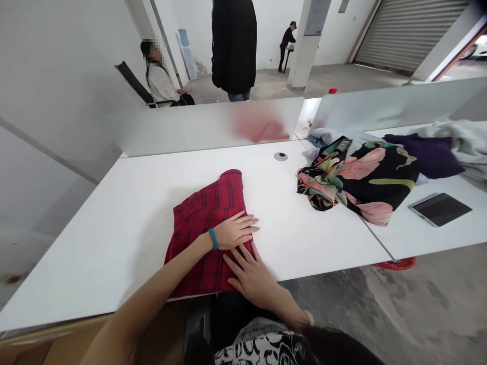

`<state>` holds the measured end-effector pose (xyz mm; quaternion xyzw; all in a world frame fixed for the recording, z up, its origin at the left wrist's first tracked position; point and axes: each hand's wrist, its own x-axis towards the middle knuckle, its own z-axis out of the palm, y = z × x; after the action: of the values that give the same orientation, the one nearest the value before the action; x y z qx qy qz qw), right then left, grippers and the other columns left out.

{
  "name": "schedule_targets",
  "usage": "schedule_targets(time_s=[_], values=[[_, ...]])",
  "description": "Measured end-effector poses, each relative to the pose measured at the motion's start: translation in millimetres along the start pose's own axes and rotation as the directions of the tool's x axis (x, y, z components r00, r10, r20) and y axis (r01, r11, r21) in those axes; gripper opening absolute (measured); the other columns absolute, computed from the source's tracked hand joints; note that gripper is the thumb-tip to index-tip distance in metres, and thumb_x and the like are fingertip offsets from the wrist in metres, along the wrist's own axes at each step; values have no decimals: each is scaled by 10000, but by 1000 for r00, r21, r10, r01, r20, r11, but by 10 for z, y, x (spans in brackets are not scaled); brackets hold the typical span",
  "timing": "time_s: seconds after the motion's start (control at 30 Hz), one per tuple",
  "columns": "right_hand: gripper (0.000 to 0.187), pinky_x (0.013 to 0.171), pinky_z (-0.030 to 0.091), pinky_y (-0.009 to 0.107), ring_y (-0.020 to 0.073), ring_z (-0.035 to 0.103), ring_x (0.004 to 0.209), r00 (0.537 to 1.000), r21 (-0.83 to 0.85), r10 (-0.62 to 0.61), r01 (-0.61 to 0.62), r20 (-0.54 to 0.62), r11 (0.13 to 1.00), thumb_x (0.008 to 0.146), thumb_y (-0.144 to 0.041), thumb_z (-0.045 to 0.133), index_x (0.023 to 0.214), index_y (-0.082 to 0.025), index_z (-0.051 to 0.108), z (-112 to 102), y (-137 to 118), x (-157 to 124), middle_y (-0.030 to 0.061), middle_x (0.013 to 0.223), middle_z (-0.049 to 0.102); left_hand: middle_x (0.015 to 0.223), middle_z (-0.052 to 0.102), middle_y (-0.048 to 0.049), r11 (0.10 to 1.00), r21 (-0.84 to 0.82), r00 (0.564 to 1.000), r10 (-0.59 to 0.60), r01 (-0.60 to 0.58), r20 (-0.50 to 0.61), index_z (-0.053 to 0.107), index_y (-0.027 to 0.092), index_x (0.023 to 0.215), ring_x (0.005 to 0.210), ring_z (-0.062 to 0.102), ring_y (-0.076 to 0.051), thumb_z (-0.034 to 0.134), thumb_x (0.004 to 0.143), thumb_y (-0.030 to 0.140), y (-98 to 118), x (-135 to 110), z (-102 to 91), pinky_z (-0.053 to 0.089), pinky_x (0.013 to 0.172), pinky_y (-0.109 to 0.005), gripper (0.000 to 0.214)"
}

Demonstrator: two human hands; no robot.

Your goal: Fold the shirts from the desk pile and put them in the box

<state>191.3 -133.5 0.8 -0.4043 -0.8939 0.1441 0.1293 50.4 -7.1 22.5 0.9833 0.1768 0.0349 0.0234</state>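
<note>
A folded red plaid garment (207, 210) lies on the white table (114, 228) right in front of me. My left hand (236, 230), with a blue band on the wrist, rests flat on the garment's right edge, fingers stretched out. Just below it, my right hand (251, 274) lies flat on the garment's near right corner with its fingers spread. Neither hand holds anything.
A floral black and pink garment (357, 177) lies in a heap at the right, with purple cloth (429, 152) and grey cloth (464, 142) behind it. A tablet (439, 209) sits on the neighbouring table. Low white dividers (190, 126) stand at the back; people are beyond them.
</note>
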Motion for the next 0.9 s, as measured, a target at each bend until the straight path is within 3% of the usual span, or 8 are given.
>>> schedule_targets(time_s=[0.1, 0.2, 0.3, 0.43, 0.57, 0.7, 0.8, 0.9], values=[[553, 1107, 219, 579, 297, 142, 1421, 1000, -20, -12, 12, 7, 1000, 959, -447, 357, 1452, -200, 313, 8, 7, -8, 77, 1537, 228, 1464, 393, -74, 1000, -1, 1000, 20, -20, 23, 457, 198, 1356, 1386, 278, -204, 271, 972, 376, -358, -1, 69, 100, 1167, -435, 461], [565, 1111, 219, 569, 287, 94, 1431, 1000, -33, -21, 22, 9, 999, 958, -430, 369, 1465, -196, 279, 2, 15, -7, 75, 1550, 173, 1483, 361, -71, 999, -5, 999, -49, 49, 16, 375, 218, 1406, 1395, 255, -190, 239, 978, 384, -713, 23, 74, 8, 1162, -475, 479], [564, 1114, 215, 566, 286, 90, 1432, 1000, -37, -20, 21, 9, 999, 960, -426, 365, 1465, -191, 277, -14, 13, 0, 79, 1552, 162, 1507, 307, -81, 988, -42, 988, -148, 150, 32, 336, 195, 1425, 1414, 197, -182, 183, 983, 383, -985, 76, 97, 28, 1163, -466, 504], [564, 1111, 211, 574, 297, 95, 1430, 1000, -32, -15, 15, 0, 999, 958, -431, 367, 1460, -182, 292, -35, 6, 6, 89, 1549, 176, 1540, 181, -120, 951, -96, 956, -292, 294, 28, 328, 123, 1425, 1430, 85, -214, 175, 973, 414, -1149, 128, 171, 160, 1153, -423, 560], [563, 1108, 207, 584, 304, 116, 1426, 1000, -18, -7, 7, -3, 1000, 955, -438, 370, 1455, -186, 306, -51, 2, 2, 94, 1545, 198, 1513, 293, -72, 926, -135, 930, -363, 353, -52, 396, 159, 1391, 1410, 205, -173, 220, 961, 424, -1098, 130, 171, 235, 1137, -361, 535], [560, 1116, 186, 586, 306, 106, 1426, 1000, -5, -3, 3, 3, 1000, 956, -447, 362, 1451, -188, 317, -56, 0, -2, 88, 1546, 199, 1445, 427, -71, 872, -124, 854, -489, 474, -176, 453, 165, 1348, 1349, 347, -173, 172, 965, 375, -1078, 179, 37, 269, 1119, -381, 520], [558, 1121, 172, 584, 300, 98, 1428, 1000, 9, 4, -4, 13, 1000, 961, -460, 333, 1450, -192, 317, -55, -1, -2, 80, 1550, 191, 1496, 333, -108, 793, -119, 752, -606, 598, -258, 373, 126, 1396, 1386, 269, -224, 143, 963, 349, -1200, 287, -50, 202, 1136, -445, 539], [563, 1122, 164, 585, 296, 98, 1428, 1000, 26, 12, -13, 22, 1000, 961, -472, 322, 1453, -199, 311, -55, -2, -3, 75, 1552, 186, 1481, 351, -142, 734, -118, 704, -677, 669, -216, 381, 100, 1388, 1381, 275, -277, 218, 951, 366, -1336, 395, -5, 200, 1124, -486, 537]])
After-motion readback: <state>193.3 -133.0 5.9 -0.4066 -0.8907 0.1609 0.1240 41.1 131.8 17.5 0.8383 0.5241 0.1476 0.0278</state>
